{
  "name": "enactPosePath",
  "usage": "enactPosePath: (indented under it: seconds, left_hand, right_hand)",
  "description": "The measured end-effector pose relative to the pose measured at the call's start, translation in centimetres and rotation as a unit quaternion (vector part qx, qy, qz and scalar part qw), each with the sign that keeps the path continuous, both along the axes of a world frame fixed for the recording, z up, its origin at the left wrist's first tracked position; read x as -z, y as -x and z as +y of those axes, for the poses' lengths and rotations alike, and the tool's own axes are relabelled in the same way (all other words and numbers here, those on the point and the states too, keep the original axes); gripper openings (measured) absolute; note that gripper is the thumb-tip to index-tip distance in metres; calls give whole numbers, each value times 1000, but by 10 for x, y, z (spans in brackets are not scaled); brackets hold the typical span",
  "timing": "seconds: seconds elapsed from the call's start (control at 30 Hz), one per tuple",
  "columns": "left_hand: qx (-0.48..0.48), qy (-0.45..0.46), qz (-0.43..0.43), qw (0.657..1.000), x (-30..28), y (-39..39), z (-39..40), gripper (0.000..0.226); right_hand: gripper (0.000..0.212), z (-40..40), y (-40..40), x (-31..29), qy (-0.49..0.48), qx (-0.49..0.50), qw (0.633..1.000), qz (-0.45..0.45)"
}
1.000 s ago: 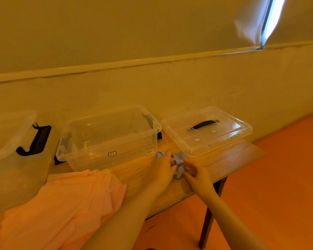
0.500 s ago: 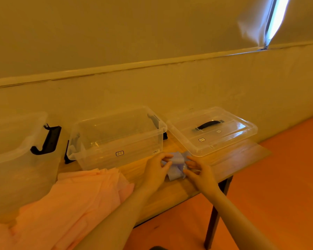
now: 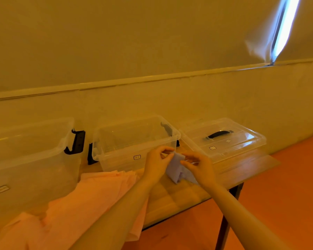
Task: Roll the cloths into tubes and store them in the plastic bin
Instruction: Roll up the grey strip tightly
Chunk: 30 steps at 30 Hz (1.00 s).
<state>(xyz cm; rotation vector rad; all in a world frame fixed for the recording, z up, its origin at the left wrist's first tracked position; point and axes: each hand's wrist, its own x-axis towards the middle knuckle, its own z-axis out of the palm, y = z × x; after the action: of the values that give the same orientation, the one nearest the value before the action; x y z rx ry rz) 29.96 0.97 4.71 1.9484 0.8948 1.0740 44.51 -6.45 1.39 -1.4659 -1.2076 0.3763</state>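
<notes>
A small pale blue cloth (image 3: 176,167) hangs crumpled between both hands, just above the wooden table (image 3: 172,199). My left hand (image 3: 156,164) pinches its upper left edge with thumb and fingers. My right hand (image 3: 197,166) pinches its upper right edge. Right behind the hands stands an open clear plastic bin (image 3: 134,141) with black latches; I see nothing inside it. A pile of pink cloths (image 3: 83,201) lies on the table at the left, partly hanging over the front edge.
The bin's clear lid (image 3: 224,139) with a black handle lies at the table's right end. A larger clear bin (image 3: 29,156) stands at the far left. The wall runs close behind the bins. Orange floor lies to the right and below.
Both hands have lifted the blue cloth off the table and drawn it open a little; before, they were bunched over it on the tabletop. The camera has shifted so the scene sits further right.
</notes>
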Motion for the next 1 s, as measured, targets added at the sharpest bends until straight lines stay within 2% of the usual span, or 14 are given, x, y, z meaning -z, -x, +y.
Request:
enactPosePath:
  seconds: [0.1, 0.37, 0.47, 0.77, 1.0]
  left_hand:
    - [7, 7, -31, 999, -16, 7, 0, 16]
    - [12, -18, -61, 998, -60, 36, 8, 22]
    - [6, -30, -56, 998, -74, 54, 11, 23]
    - [-30, -98, -32, 994, -102, 118, 19, 11]
    - [-2, -55, -90, 994, -102, 152, 20, 11]
  right_hand:
    - [10, -1, 10, -21, -20, -6, 1000, -1]
    - [7, 7, 38, -76, -82, -17, 996, -3]
    - [7, 14, 52, -94, -89, -35, 995, 19]
    - [16, 35, 104, -120, -97, -76, 992, -7]
    - [22, 37, 144, -131, -89, -137, 984, 71]
